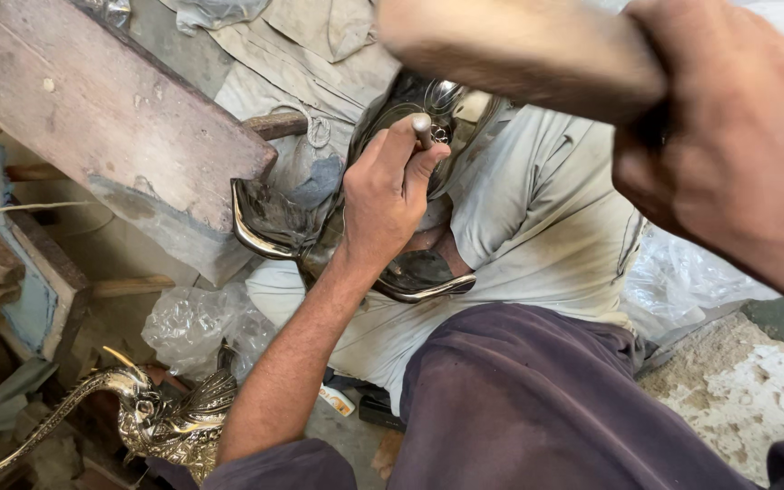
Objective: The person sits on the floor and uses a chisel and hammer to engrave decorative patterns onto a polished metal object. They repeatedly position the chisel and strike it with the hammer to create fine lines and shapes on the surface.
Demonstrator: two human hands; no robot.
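My left hand [383, 195] grips a short metal punch [423, 129] upright, its tip against a shiny dark metal piece [274, 227] with curved polished edges that lies on a grey cloth. My right hand [728, 145] is raised close to the camera at the upper right, shut on a thick wooden handle [519, 45] that looks blurred. The metal piece is partly hidden under my left hand and wrist.
A worn wooden block [111, 118] lies at the upper left beside the workpiece. A brass bird-shaped figure [156, 413] stands at the lower left next to crumpled clear plastic [192, 327]. My dark trouser leg [537, 408] fills the lower middle. Rough stone floor [755, 390] shows at the lower right.
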